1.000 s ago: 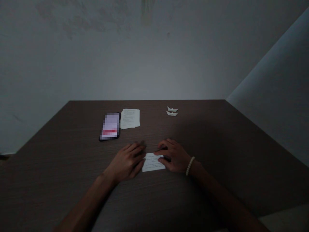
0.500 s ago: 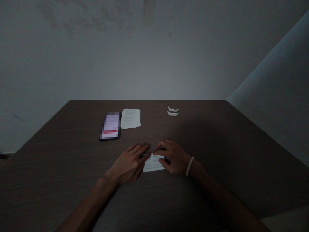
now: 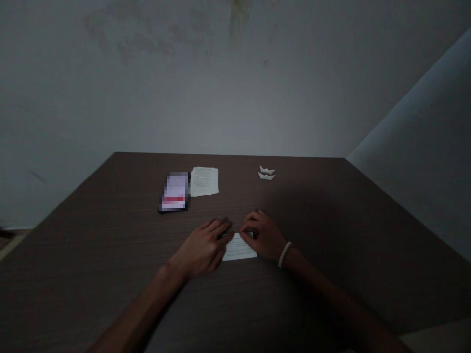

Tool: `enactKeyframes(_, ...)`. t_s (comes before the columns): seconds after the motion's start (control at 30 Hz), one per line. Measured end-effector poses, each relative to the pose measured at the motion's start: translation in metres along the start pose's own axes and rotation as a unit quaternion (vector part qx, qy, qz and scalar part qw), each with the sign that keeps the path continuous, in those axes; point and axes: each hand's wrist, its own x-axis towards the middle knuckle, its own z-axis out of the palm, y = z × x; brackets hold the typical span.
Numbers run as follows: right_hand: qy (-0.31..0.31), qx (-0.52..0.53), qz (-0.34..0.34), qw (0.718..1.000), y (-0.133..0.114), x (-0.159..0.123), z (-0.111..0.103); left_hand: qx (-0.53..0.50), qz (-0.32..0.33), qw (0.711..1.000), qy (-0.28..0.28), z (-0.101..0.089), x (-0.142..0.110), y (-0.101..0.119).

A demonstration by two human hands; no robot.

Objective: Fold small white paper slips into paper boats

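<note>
A printed sheet of paper [image 3: 240,248] lies on the table in front of me, its long side running left to right. My left hand [image 3: 206,247] rests over the sheet's left end, palm down, with the fingers stretched out. At the sheet's far edge, the thumb and index finger of my right hand [image 3: 265,238] come together in a pinch on the paper. A beaded bracelet [image 3: 284,254] circles the right wrist. The paper's left end is hidden beneath my left hand.
Farther back on the brown table [image 3: 235,309] lie a phone [image 3: 175,192] with a blurred screen and, touching or close beside it, a stack of printed sheets [image 3: 205,181]. Two small paper boats [image 3: 267,173] stand right of centre. A wall [image 3: 235,108] rises behind.
My right thumb has moved up to the paper's far edge, closing with the index finger. The left hand stays on the left end. The whole view has shifted slightly.
</note>
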Motion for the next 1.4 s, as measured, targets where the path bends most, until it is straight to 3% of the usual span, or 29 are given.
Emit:
enactKeyframes(0.5,0.069,-0.054,0.135,0.987,-0.016,0.007,0.017,-0.005,-0.008,1.000,-0.005,0.001,0.000,0.000)
enactKeyframes(1.4,0.106,-0.068,0.153,0.980,-0.006,-0.013,0.007,-0.008,-0.007,1.000,0.001,0.000,0.001,0.001)
